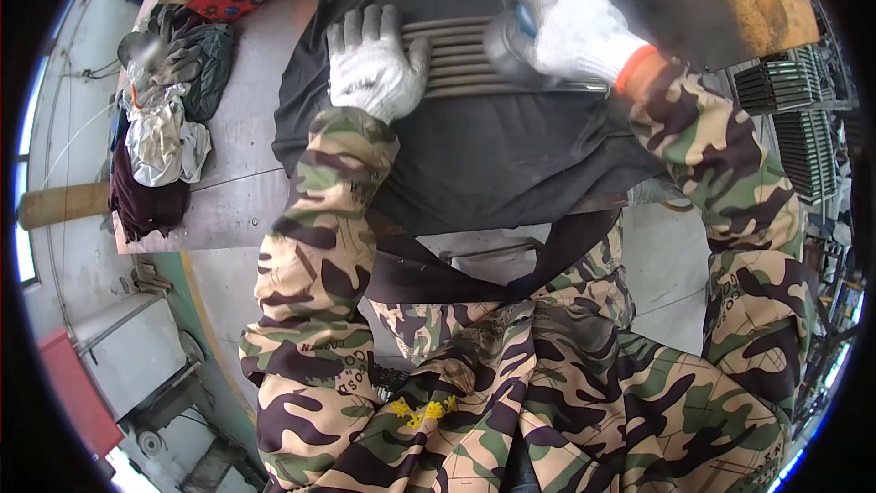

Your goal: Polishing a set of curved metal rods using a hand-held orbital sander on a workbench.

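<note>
Work on the rods (461,61) seems underway, remainder unclear: right hand (573,29) gripping a blurred tool (503,46), left hand (376,68) with fingers spread.

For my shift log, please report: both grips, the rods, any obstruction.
Left grip open, palm down. Right grip closed on blurred round object. Rods side by side on black cloth, partly hidden by grips and object.

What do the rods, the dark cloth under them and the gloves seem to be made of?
Rods: probably metal, dull greyish, judging by their straight, slim, uniform shape.
Dark cloth: likely woven fabric, matte, with soft folds.
Gloves: probably knitted yarn, whitish, matte, with textured surface.
</note>
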### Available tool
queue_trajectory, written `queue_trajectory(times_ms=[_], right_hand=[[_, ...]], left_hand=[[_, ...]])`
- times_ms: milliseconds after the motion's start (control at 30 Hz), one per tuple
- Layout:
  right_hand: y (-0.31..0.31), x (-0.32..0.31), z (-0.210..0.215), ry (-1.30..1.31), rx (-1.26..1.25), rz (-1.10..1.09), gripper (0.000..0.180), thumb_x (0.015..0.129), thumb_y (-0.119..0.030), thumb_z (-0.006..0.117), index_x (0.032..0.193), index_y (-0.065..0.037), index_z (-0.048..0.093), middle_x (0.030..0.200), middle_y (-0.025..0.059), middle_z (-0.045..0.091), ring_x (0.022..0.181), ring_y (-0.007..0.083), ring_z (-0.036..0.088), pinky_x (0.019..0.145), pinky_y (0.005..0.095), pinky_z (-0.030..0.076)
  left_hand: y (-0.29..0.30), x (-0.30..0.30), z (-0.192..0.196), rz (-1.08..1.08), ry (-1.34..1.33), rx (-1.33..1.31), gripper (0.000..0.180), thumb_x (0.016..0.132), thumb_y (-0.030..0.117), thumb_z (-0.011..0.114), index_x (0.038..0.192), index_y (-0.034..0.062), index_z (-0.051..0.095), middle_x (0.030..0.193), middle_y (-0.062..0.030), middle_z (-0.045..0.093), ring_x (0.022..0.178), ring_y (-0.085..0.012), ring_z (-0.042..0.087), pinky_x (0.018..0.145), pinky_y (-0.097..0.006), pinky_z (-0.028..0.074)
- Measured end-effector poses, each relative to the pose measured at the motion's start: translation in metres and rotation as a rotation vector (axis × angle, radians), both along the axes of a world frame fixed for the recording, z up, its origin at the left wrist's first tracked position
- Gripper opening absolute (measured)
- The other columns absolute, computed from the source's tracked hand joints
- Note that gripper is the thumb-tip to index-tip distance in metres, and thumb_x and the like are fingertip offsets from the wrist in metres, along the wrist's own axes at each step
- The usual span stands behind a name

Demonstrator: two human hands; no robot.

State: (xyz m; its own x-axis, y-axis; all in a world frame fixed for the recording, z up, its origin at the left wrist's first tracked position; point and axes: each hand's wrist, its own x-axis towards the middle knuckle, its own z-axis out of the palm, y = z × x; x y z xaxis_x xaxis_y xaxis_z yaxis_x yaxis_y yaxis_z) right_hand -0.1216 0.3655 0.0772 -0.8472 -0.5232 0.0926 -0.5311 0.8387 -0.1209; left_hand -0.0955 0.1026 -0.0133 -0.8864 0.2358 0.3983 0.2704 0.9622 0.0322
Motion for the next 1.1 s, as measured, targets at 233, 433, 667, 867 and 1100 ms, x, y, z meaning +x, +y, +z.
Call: queue_trajectory(times_ms=[233,433,667,867,1100], right_hand=[[-0.016,0.004,0.004,0.017,-0.11,-0.015,0.032,0.093,-0.029,0.066,0.117,-0.009,0.07,0.11,0.0209,0.071,0.105,0.0421,0.071,0.092,0.0507,0.059],[0.001,0.002,-0.011,0.082,-0.118,0.064,0.029,0.098,-0.029,0.061,0.118,-0.011,0.07,0.115,0.0198,0.071,0.109,0.0413,0.071,0.095,0.0504,0.058],[-0.014,-0.002,0.007,0.076,-0.169,0.07,0.028,0.092,-0.029,0.069,0.103,-0.004,0.071,0.093,0.0261,0.071,0.093,0.0454,0.071,0.08,0.0538,0.058],[-0.015,-0.001,0.014,0.008,-0.113,-0.002,0.032,0.092,-0.033,0.07,0.104,-0.004,0.072,0.097,0.0281,0.071,0.092,0.0468,0.071,0.083,0.0544,0.058],[-0.018,-0.006,0.019,0.021,-0.083,0.005,0.032,0.092,-0.033,0.07,0.105,-0.004,0.072,0.101,0.0282,0.072,0.095,0.0461,0.072,0.084,0.0539,0.059]], left_hand=[[-0.003,-0.023,0.004,0.051,-0.048,-0.036,0.055,0.101,0.046,0.057,0.132,0.0005,0.066,0.129,-0.0169,0.068,0.124,-0.0382,0.059,0.109,-0.052,0.043],[-0.004,-0.005,0.003,-0.281,0.094,0.009,0.062,0.097,0.04,0.067,0.142,-0.0019,0.06,0.137,-0.0179,0.067,0.127,-0.0385,0.058,0.109,-0.054,0.042],[0.014,-0.019,-0.003,0.018,0.076,-0.035,0.045,0.101,0.038,0.058,0.127,0.0031,0.067,0.126,-0.0155,0.069,0.122,-0.0361,0.061,0.107,-0.053,0.044],[0.011,-0.048,-0.005,0.047,0.065,-0.092,0.048,0.102,0.041,0.055,0.126,0.0024,0.068,0.127,-0.0171,0.071,0.121,-0.0386,0.063,0.105,-0.055,0.046],[-0.002,-0.041,-0.008,-0.347,0.158,0.016,0.051,0.103,0.04,0.056,0.134,0.0009,0.067,0.135,-0.0173,0.07,0.127,-0.0377,0.062,0.111,-0.053,0.044]])
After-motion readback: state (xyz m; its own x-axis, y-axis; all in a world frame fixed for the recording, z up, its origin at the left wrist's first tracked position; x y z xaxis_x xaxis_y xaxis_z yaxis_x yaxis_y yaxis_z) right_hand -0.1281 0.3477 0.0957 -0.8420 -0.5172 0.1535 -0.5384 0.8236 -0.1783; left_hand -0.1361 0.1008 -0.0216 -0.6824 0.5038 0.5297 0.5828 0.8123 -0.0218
